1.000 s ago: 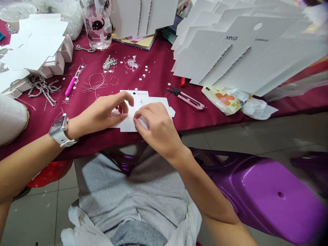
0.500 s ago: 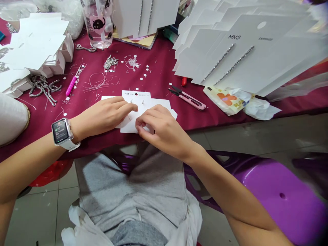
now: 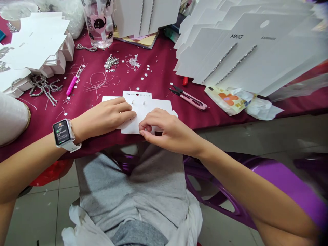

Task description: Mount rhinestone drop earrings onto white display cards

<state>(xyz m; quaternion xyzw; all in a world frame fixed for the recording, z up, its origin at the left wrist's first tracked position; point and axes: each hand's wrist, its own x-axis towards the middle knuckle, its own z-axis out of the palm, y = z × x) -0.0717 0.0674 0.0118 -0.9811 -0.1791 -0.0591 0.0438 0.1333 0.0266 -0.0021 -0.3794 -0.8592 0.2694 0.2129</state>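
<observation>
A white earring card (image 3: 146,104) lies face down at the near edge of the maroon table (image 3: 159,68), with two small metal posts showing near its top. My left hand (image 3: 106,116), a smartwatch on its wrist, lies flat on the card's left part with fingers stretched out. My right hand (image 3: 164,128) rests on the card's lower right edge, fingers curled and thumb pinched to forefinger on something too small to make out.
Pink thread snips (image 3: 189,98) lie right of the card. A fanned stack of finished cards (image 3: 243,51) with rhinestone strips fills the right. Blank cards and small boxes (image 3: 33,44), loose chains (image 3: 43,87), a pink tool (image 3: 71,83) and a clear cup (image 3: 98,24) are at the left. A purple stool (image 3: 269,194) is beside me.
My left hand has flattened onto the card and its wrist turned, watch face up. My right hand slid down to the card's lower edge, uncovering the two posts.
</observation>
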